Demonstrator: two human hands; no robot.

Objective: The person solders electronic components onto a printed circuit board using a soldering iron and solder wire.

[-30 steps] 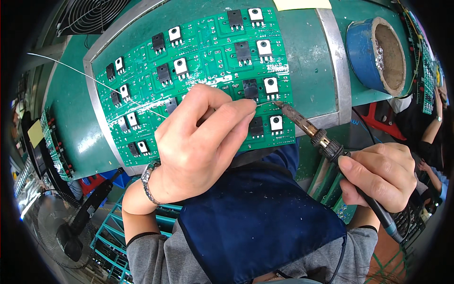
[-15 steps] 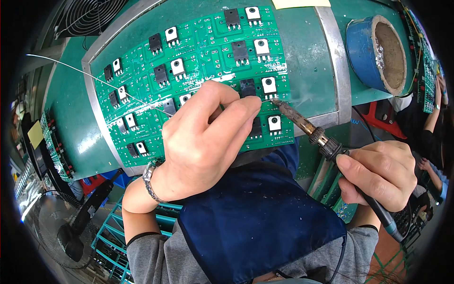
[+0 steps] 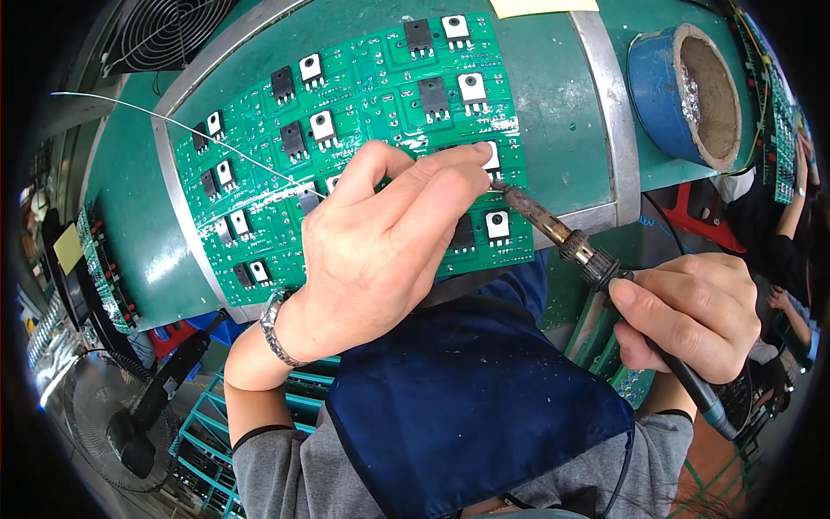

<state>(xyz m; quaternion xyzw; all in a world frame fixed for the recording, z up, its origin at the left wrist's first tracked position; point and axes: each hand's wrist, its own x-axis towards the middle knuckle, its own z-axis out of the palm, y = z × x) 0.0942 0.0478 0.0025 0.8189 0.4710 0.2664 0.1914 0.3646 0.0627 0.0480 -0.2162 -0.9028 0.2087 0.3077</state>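
My left hand (image 3: 380,233) is over the green circuit board (image 3: 367,99), its fingers closed on a thin solder wire (image 3: 259,162) that trails off to the upper left. The fingertips reach a white-faced transistor (image 3: 494,159) near the board's right edge and partly cover it. In a closed grip, my right hand (image 3: 692,316) holds a soldering iron (image 3: 596,266) by its dark handle. The iron's tip rests at the legs of that same transistor, just beside my left fingertips. Several black and white transistors stand in pairs across the board; my left hand hides some of them.
The board lies on a green surface with a metal frame (image 3: 627,138). A blue-sided round container (image 3: 648,99) with metallic bits inside stands at the upper right. A fan grille (image 3: 169,30) is at the upper left, a yellow paper (image 3: 545,7) at the top edge. People appear at far right.
My left fingers have shifted slightly right, now over the transistor's white face. The board has moved slightly left. The iron's tip remains at the transistor's legs.
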